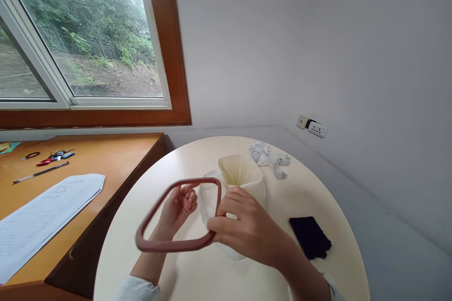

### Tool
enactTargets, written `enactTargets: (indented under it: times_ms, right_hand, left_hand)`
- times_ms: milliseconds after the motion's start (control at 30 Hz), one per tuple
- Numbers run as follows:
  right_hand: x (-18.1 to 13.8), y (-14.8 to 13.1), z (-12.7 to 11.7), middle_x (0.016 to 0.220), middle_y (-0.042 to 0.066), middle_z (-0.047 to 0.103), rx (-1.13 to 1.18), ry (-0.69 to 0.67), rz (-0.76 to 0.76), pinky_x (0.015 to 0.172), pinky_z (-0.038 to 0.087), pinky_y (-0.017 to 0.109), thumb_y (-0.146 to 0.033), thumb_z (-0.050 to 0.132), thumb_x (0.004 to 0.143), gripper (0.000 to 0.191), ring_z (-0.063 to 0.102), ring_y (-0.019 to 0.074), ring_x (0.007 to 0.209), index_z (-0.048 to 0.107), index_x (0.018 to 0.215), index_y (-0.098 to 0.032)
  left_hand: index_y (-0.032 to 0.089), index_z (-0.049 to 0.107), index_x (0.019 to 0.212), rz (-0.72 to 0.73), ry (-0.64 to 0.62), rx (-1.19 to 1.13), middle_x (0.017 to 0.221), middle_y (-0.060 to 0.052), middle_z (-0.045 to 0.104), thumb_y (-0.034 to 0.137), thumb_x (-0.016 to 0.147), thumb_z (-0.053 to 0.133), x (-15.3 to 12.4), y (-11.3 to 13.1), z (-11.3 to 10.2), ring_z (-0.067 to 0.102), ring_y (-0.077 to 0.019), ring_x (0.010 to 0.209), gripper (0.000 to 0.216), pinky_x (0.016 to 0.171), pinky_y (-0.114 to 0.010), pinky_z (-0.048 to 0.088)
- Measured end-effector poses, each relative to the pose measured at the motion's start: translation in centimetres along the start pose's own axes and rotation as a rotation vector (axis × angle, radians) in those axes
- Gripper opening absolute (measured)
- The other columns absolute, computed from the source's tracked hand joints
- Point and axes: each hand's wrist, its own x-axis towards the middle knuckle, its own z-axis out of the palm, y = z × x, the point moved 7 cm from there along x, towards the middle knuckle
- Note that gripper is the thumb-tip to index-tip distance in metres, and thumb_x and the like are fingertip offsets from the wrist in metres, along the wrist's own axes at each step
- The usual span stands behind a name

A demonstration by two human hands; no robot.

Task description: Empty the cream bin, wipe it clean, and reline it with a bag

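A reddish-brown rounded-square ring (173, 246), like a bin's rim, is held tilted above the table. My right hand (243, 223) is closed around its right side, thumb and fingers gripping it. Through the opening I see my left hand (178, 209), its fingers curled and its thumb and forefinger at the ring's far bar, apparently pinching it. Behind my right hand stands a cream bin (243, 169), its open mouth facing up. A thin whitish plastic bag (208, 197) hangs about its outside, partly hidden by my right hand.
Crumpled clear plastic bags (261, 153) lie at the back of the round table (190, 150). A folded dark cloth (310, 236) rests at the right. On the wooden desk (120, 150) are papers (52, 216), a pen (40, 173) and keys (58, 155). A wall socket (318, 129) is beyond.
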Motion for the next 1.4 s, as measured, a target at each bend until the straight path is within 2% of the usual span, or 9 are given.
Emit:
enactTargets:
  times_ms: [100,167,300,400,600,767,1033,1233,1400]
  right_hand:
    - [-1.7,1.5,-4.2,0.070,0.000,0.053,0.055,0.168,0.102,0.069,0.041,0.026,-0.017,0.051,0.086,0.011,0.050,0.0125,0.072,0.059,0.080,-0.022]
    - [-3.7,3.3,-6.4,0.072,0.001,0.056,-0.011,0.255,0.166,0.069,0.042,0.028,-0.018,0.054,0.084,0.007,0.052,0.0150,0.074,0.059,0.086,-0.022]
    - [-9.3,8.8,-7.9,0.071,0.002,0.057,-0.331,0.226,0.435,0.070,0.041,0.031,-0.027,0.056,0.084,0.007,0.053,0.0166,0.071,0.060,0.086,-0.021]
    - [-14.2,12.6,-6.9,0.070,0.002,0.060,-0.450,0.115,0.626,0.065,0.041,0.030,-0.036,0.049,0.087,0.019,0.056,0.0154,0.063,0.060,0.082,-0.021]
    - [-20.8,17.1,-2.8,0.078,0.002,0.065,-0.470,-0.134,0.894,0.062,0.039,0.030,-0.036,0.044,0.086,0.023,0.059,0.0175,0.065,0.060,0.079,-0.022]
    - [-22.4,18.6,0.0,0.081,0.002,0.064,-0.335,-0.332,1.102,0.060,0.037,0.028,-0.027,0.047,0.081,0.013,0.059,0.0177,0.070,0.058,0.076,-0.021]
    - [-22.4,18.2,1.2,0.077,0.002,0.064,-0.224,-0.365,1.158,0.061,0.036,0.027,-0.027,0.046,0.080,0.015,0.058,0.0173,0.069,0.060,0.081,-0.022]
    - [-19.3,18.5,2.0,0.077,0.003,0.062,-0.181,-0.301,1.064,0.058,0.034,0.026,-0.036,0.032,0.089,0.033,0.056,0.0164,0.068,0.059,0.077,-0.021]
    - [-17.0,20.8,4.9,0.082,0.008,0.063,-0.177,-0.328,1.084,0.070,0.034,0.030,-0.033,0.038,0.086,0.030,0.057,0.0210,0.080,0.059,0.071,-0.018]
  left_hand:
    - [0.012,0.065,0.088,0.066,0.108,0.180,0.053,0.002,0.045,0.046,0.079,0.054,0.7,-0.1,-1.6,0.040,-0.0087,0.047,0.036,0.048,-0.023,0.037]
    - [0.015,0.064,0.088,0.119,0.270,0.507,0.062,0.000,0.051,0.049,0.078,0.051,1.1,0.0,-3.3,0.046,-0.0116,0.053,0.037,0.054,-0.026,0.041]
    - [0.019,0.058,0.107,0.161,0.464,0.999,0.102,-0.010,0.059,0.051,0.074,0.052,1.5,-0.4,-4.7,0.055,-0.0261,0.094,0.046,0.082,-0.041,0.042]
    - [0.022,0.047,0.124,0.118,0.420,1.176,0.115,-0.013,0.057,0.050,0.075,0.050,1.9,-1.7,-4.2,0.047,-0.0318,0.113,0.057,0.095,-0.052,0.030]
    - [0.027,0.036,0.133,0.130,0.214,1.512,0.126,-0.009,0.054,0.047,0.082,0.039,1.6,-3.9,-2.0,0.037,-0.0289,0.126,0.055,0.104,-0.056,0.014]
    - [0.025,0.049,0.122,0.128,0.179,1.601,0.130,-0.012,0.050,0.041,0.082,0.041,1.7,-4.5,-1.8,0.033,-0.0290,0.129,0.044,0.103,-0.059,0.011]
    - [0.018,0.056,0.116,0.159,0.227,1.590,0.128,-0.014,0.053,0.034,0.079,0.044,2.1,-4.4,-2.3,0.039,-0.0297,0.126,0.042,0.105,-0.057,0.015]
    - [0.019,0.047,0.126,0.197,0.175,1.289,0.136,-0.011,0.044,0.043,0.078,0.048,2.3,-4.4,-2.7,0.037,-0.0278,0.128,0.054,0.104,-0.044,0.029]
    - [0.020,0.045,0.128,0.233,0.191,1.057,0.141,-0.009,0.037,0.045,0.076,0.054,2.0,-4.3,-2.6,0.034,-0.0257,0.129,0.058,0.106,-0.038,0.029]
